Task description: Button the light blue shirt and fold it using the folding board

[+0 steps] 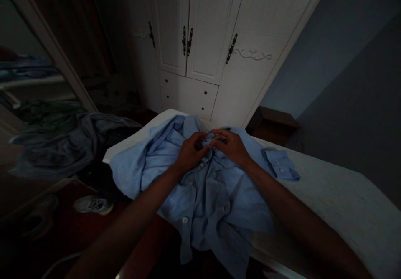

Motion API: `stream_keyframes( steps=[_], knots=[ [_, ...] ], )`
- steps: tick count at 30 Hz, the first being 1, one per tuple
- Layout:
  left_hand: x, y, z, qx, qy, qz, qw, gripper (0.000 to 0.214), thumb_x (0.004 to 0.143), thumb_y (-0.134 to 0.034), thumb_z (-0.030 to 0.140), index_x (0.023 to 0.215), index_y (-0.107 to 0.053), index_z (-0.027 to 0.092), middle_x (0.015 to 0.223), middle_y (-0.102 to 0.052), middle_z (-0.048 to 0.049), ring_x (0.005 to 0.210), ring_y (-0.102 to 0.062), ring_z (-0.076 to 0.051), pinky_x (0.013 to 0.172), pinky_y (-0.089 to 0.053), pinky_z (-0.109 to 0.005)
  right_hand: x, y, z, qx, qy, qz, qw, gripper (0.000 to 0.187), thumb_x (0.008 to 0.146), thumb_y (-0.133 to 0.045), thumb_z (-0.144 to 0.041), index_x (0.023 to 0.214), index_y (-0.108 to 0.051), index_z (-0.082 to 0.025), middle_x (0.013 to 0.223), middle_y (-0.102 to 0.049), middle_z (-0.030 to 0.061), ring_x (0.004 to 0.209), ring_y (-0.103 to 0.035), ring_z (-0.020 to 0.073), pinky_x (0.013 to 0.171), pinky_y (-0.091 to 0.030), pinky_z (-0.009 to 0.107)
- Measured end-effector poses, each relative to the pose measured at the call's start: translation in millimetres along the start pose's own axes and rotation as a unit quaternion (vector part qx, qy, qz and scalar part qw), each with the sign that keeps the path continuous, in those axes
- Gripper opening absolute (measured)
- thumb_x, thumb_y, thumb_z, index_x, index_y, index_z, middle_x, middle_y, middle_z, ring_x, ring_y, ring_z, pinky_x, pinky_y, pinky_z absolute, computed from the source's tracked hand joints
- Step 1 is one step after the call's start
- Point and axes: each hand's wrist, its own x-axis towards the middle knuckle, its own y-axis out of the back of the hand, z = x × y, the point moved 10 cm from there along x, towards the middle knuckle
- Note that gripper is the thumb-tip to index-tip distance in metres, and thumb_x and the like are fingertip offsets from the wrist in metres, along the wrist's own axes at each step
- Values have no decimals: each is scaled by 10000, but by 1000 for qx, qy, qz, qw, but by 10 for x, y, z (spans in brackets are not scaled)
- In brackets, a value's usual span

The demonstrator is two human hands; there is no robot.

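Shirt (163, 145) is laid on table (328, 191), near hem (232, 262) hanging off it. L hand (192, 147) & R hand (231, 145) are set at its far end, fingers curled, thumbs nearly tog.; whether cloth's pinched can't be told. Front edges (189, 206) should prob. be held level, w/ cloth slack.

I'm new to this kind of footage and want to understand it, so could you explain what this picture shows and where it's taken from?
There's no machine here, just a person using two bare hands. The one picture comes from a camera worn on their head, looking forward and down. Their left hand and right hand are close together on a light blue shirt, which lies on a pale tabletop and hangs over the near edge. Both touch the cloth, but it's too dim to tell exactly how they grip it. Beyond stands a white wardrobe.
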Motion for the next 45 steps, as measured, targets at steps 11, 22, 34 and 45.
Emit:
stream_keyframes(
  steps=[11, 22, 34, 45],
  knots=[
    [23, 11, -83, -12, 21, 8, 1000, 320, 777, -681, 252, 1085, -618, 190, 887, -694, -15, 641, -599, -105, 589, -463, -213, -206, -233, -477, -328, 224, -37, 917, 319, 939, -539, -193, 1190, -689, -323, 1349, -586, 42, 998, -651, 191, 789, -533, 292],
    [18, -50, -195, -70, 64, -5, 995, 369, 743, -698, 235, 1095, -598, 183, 918, -724, -39, 656, -638, -121, 567, -482, -218, -197, -146, -381, -376, 262, -18, 889, 206, 944, -550, -253, 1021, -741, -255, 1215, -673, 71, 940, -655, 196, 817, -528, 327],
    [30, -22, -201, -37, 51, 8, 998, 304, 734, -689, 219, 1030, -634, 180, 876, -724, -14, 624, -612, -106, 551, -469, -206, -238, -295, -460, -364, 309, -70, 876, 283, 941, -561, -217, 1177, -689, -310, 1329, -624, 78, 1193, -570, 265, 948, -467, 456],
    [50, -79, -280, -115, 91, 0, 989, 416, 696, -767, 388, 1005, -598, 167, 871, -726, -46, 587, -620, -117, 517, -474, -220, -95, -146, -226, -266, 266, -28, 926, 206, 940, -582, -286, 1060, -750, -282, 1103, -751, 46, 1014, -680, 217, 919, -497, 427]
  ],
)
